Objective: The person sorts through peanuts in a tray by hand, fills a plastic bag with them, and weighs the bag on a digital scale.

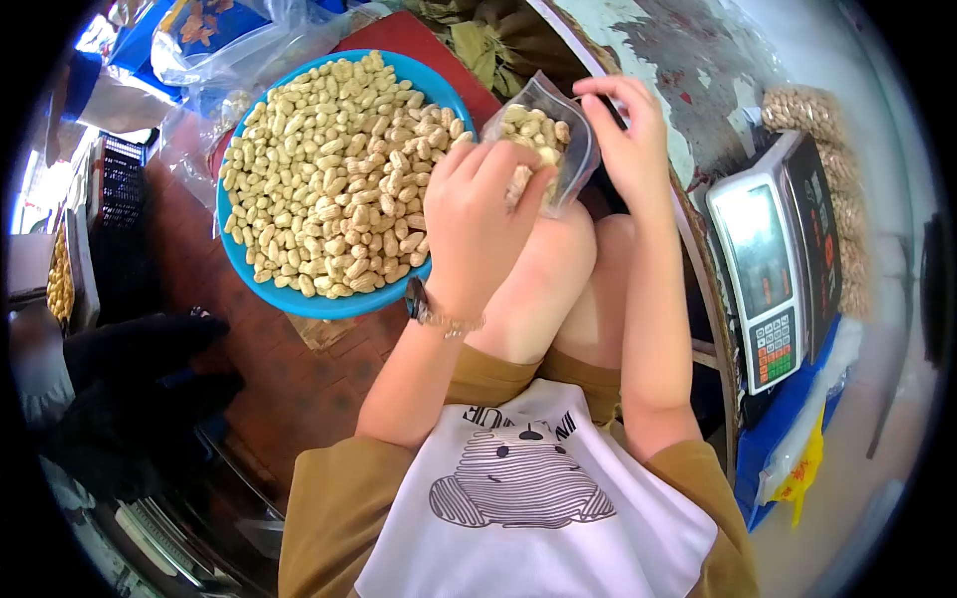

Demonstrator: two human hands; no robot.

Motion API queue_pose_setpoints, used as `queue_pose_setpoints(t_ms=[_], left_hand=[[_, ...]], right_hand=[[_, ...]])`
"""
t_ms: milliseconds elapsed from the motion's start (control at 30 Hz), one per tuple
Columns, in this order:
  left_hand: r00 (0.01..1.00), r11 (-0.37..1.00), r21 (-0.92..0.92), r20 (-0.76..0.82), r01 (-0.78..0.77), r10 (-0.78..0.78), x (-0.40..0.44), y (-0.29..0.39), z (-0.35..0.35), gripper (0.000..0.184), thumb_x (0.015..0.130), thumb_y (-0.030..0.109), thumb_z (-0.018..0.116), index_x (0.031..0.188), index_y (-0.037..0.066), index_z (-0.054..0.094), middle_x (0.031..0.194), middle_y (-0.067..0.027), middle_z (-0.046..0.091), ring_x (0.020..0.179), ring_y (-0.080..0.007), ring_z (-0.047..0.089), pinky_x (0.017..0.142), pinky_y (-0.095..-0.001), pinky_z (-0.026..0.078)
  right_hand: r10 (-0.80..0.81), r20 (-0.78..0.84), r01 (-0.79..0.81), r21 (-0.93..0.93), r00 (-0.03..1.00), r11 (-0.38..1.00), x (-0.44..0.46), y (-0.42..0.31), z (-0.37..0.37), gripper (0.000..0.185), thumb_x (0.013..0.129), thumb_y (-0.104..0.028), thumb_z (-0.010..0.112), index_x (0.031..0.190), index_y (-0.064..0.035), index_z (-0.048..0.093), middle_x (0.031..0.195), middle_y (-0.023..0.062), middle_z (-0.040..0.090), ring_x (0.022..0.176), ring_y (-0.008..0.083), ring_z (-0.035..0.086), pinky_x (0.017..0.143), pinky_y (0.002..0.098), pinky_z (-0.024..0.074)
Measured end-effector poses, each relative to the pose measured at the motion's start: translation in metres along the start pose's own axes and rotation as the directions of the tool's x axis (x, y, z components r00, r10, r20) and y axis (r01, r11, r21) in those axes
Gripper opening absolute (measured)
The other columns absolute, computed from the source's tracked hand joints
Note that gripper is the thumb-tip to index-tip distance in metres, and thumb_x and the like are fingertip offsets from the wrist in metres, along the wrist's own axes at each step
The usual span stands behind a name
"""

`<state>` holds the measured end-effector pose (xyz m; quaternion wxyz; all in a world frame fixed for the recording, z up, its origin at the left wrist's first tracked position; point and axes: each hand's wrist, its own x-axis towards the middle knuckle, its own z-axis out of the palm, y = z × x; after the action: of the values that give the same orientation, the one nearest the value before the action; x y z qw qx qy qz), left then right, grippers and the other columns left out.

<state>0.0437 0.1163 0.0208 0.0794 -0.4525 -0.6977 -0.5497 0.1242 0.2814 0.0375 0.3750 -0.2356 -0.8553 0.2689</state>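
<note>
A clear zip bag (581,164) partly filled with peanuts leans above my knees. My right hand (628,125) pinches its upper right edge between thumb and fingers. Curled at the left side of the bag's mouth is my left hand (483,199), wearing a dark watch (416,298) and a beaded bracelet (454,324). Peanuts (518,182) show between its thumb and fingers; the palm is hidden. Just left of this hand stands a large blue basin (289,302), heaped with unshelled peanuts (329,179).
To my right, a digital scale (763,259) sits on a worn table (688,60), with filled peanut bags (842,179) behind it. A red board (399,38) lies beyond the basin, and loose plastic bags (184,140) lie at its left. Tiled floor (269,399) shows below.
</note>
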Motion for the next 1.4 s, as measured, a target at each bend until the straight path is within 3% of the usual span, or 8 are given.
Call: queue_pose_setpoints(t_ms=[133,367,600,800,900,1067,1233,1400], left_hand=[[0.999,0.973,0.229,0.039,-0.041,0.033,0.004,-0.004,0.011,0.011,0.077,0.011,0.075,0.082,0.006,0.066,0.076,-0.0045,0.065,0.072,-0.0246,0.058,0.069,-0.0362,0.047],[0.996,0.989,0.145,0.084,0.001,-0.014,-0.011,0.002,0.002,0.009,0.083,0.008,0.067,0.092,0.005,0.067,0.102,-0.0092,0.065,0.094,-0.0298,0.058,0.082,-0.0384,0.047],[0.996,0.995,0.044,0.007,0.085,-0.086,-0.03,0.01,0.003,0.021,0.084,0.004,0.066,0.104,0.004,0.059,0.11,-0.0146,0.055,0.094,-0.0279,0.056,0.082,-0.0368,0.047],[0.899,0.9,0.047,0.049,0.434,-0.436,-0.005,0.003,-0.009,0.03,0.09,0.026,0.067,0.087,0.002,0.049,0.071,-0.0058,0.049,0.062,-0.0178,0.045,0.058,-0.0316,0.038],[0.889,0.889,0.267,0.175,0.371,-0.424,0.01,-0.016,-0.002,0.042,0.091,0.04,0.061,0.074,0.003,0.052,0.061,-0.0081,0.052,0.058,-0.0246,0.049,0.055,-0.0364,0.039],[0.886,0.93,0.066,0.286,0.362,-0.365,0.018,-0.024,0.024,0.032,0.092,0.027,0.057,0.076,0.0,0.06,0.062,-0.0101,0.056,0.059,-0.0236,0.055,0.056,-0.0363,0.042],[0.879,0.718,-0.52,0.372,0.463,-0.298,0.055,0.034,0.02,0.029,0.096,0.017,0.052,0.072,0.001,0.055,0.064,0.0058,0.046,0.06,-0.0032,0.037,0.051,-0.0241,0.033],[0.893,0.687,-0.66,0.449,0.304,0.037,0.112,0.158,0.003,0.033,0.095,0.021,0.053,0.069,0.002,0.052,0.063,0.0071,0.045,0.06,-0.0027,0.037,0.052,-0.0221,0.031]], right_hand=[[0.083,0.052,-0.088,0.112,0.995,0.99,-0.033,0.007,0.0,0.007,0.083,-0.011,0.065,0.082,-0.0055,0.07,0.088,0.0073,0.059,0.091,0.0243,0.055,0.086,0.0343,0.0416],[0.181,0.016,-0.178,0.276,0.983,0.945,-0.018,0.01,0.007,0.014,0.085,-0.018,0.063,0.078,-0.0059,0.066,0.087,0.0074,0.057,0.092,0.0263,0.053,0.086,0.037,0.0401],[-0.269,0.083,0.281,-0.321,0.96,0.904,0.037,0.022,0.051,0.027,0.084,-0.032,0.066,0.097,-0.008,0.069,0.099,0.0104,0.064,0.102,0.033,0.055,0.095,0.0423,0.0412],[0.191,-0.077,-0.206,-0.447,0.978,0.87,-0.016,-0.02,0.002,0.033,0.08,-0.04,0.069,0.087,-0.0076,0.066,0.099,0.0141,0.066,0.094,0.034,0.062,0.081,0.0442,0.0511],[0.6,0.22,-0.442,-0.496,0.769,0.748,-0.041,-0.02,-0.017,0.039,0.081,-0.047,0.065,0.081,-0.0077,0.064,0.08,0.0157,0.07,0.079,0.0351,0.068,0.069,0.0473,0.0524],[0.312,0.344,-0.367,0.106,0.886,0.924,-0.055,0.004,0.012,0.031,0.093,-0.026,0.051,0.088,0.0026,0.062,0.087,0.0284,0.062,0.088,0.0473,0.058,0.074,0.0486,0.0476],[0.297,0.189,-0.35,0.432,0.936,0.831,-0.047,-0.032,-0.046,0.03,0.092,-0.022,0.06,0.083,0.0068,0.063,0.06,0.0129,0.056,0.058,0.0079,0.048,0.055,0.0286,0.0428],[0.324,-0.007,-0.237,0.67,0.946,0.704,-0.032,-0.117,-0.152,0.034,0.095,-0.028,0.057,0.081,0.0021,0.064,0.075,-0.0038,0.059,0.071,0.0047,0.049,0.063,0.0241,0.0405]])
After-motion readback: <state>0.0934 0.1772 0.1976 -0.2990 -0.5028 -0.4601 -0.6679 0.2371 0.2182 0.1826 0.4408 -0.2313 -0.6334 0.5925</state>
